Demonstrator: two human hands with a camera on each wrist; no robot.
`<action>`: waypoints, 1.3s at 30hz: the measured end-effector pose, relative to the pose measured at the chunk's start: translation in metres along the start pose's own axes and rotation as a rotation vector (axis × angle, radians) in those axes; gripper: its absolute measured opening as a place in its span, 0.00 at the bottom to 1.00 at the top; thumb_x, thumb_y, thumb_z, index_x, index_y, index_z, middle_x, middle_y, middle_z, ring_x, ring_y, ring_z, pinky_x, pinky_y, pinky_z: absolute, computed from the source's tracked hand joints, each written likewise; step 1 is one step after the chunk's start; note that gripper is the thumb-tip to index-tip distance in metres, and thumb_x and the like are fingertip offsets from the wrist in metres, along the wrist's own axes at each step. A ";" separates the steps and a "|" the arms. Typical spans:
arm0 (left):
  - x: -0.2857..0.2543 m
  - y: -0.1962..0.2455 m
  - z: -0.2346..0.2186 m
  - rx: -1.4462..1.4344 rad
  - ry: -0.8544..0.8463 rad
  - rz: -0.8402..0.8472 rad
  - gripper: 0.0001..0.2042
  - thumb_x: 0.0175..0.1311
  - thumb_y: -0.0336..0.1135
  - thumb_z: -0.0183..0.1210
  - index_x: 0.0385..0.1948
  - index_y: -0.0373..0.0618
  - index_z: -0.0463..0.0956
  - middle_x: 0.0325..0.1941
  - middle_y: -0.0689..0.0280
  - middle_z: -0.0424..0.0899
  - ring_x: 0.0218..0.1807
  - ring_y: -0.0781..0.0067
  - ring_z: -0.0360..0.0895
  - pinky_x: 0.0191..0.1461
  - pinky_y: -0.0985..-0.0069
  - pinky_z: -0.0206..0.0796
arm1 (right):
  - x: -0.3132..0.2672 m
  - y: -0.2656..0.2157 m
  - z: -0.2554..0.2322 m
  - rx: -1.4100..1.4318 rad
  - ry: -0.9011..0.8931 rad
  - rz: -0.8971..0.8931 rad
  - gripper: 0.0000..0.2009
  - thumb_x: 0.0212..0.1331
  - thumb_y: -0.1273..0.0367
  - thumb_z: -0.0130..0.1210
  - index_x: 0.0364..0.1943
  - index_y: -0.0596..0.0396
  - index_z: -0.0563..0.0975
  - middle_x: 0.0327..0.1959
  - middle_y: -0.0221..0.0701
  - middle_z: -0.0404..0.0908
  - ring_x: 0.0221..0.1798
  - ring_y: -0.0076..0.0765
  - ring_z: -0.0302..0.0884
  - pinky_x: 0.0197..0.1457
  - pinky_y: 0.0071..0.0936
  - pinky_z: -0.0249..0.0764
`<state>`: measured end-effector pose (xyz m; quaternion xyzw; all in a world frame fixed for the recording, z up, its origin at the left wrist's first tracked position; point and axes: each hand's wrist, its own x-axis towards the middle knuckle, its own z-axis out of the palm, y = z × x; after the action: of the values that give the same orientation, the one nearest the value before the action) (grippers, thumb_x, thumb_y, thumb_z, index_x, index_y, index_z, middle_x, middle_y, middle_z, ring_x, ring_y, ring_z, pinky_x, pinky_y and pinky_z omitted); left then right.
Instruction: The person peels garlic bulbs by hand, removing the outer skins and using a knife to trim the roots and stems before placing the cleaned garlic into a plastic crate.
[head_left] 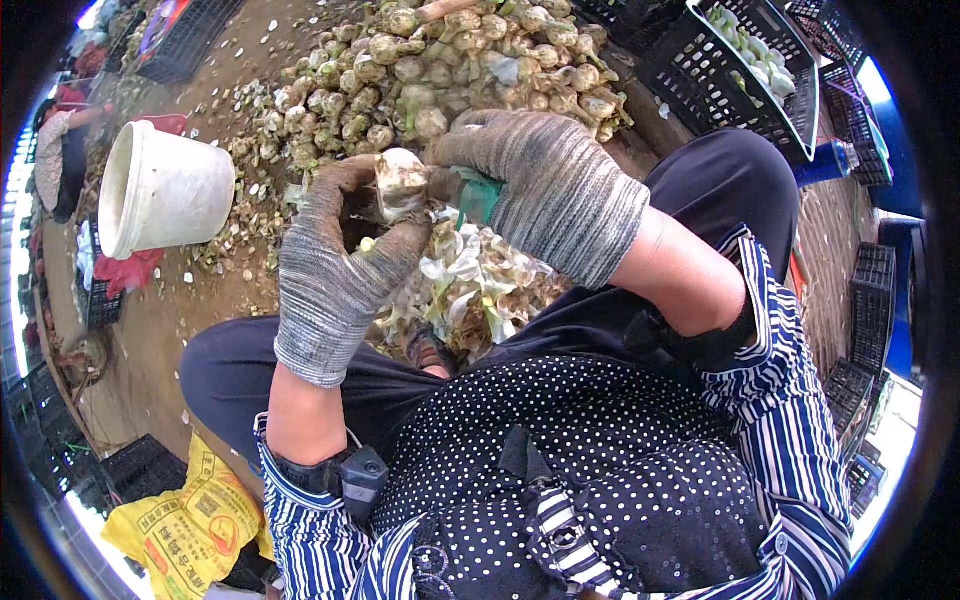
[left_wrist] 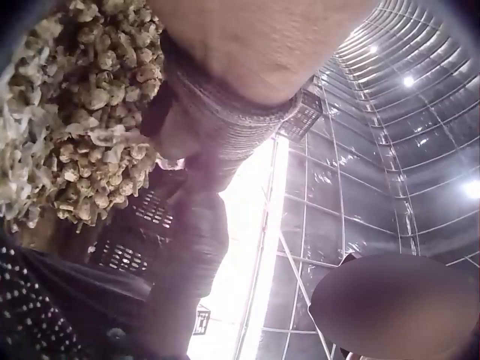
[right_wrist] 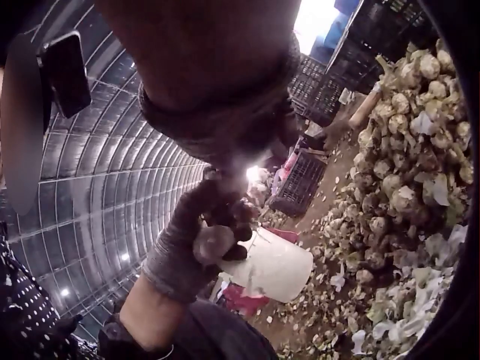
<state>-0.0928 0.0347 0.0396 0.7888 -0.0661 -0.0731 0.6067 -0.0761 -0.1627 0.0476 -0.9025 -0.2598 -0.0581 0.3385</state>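
My gloved left hand (head_left: 335, 270) holds a pale, round vegetable bulb (head_left: 402, 182) between thumb and fingers, in front of my body. Close against it, my gloved right hand (head_left: 555, 190) grips a tool with a green handle (head_left: 478, 200); its working end is hidden by the fingers and the bulb. The right wrist view also shows the bulb (right_wrist: 214, 244) in the left fingers. Beyond both hands lies a large heap of untrimmed bulbs (head_left: 350, 95). White and yellowish peelings (head_left: 480, 285) are piled below the hands, between my legs.
A white bucket (head_left: 180, 190) lies tilted at the left, with scattered scraps around it. Black crates (head_left: 730, 70) stand at the right, one with pale bulbs in it. A yellow printed sack (head_left: 190, 525) lies at lower left. A wooden handle (head_left: 445, 10) rests atop the heap.
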 end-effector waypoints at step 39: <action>-0.003 0.009 -0.004 -0.721 -0.015 -0.160 0.24 0.49 0.36 0.62 0.50 0.42 0.68 0.46 0.56 0.76 0.45 0.62 0.78 0.40 0.73 0.78 | 0.007 0.031 0.007 0.174 -0.251 0.454 0.11 0.53 0.69 0.59 0.37 0.61 0.75 0.27 0.37 0.77 0.31 0.33 0.76 0.36 0.26 0.73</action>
<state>-0.0951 0.0372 0.0497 0.5266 0.0210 -0.1447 0.8374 -0.0550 -0.1751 0.0261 -0.9054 -0.0947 0.1543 0.3840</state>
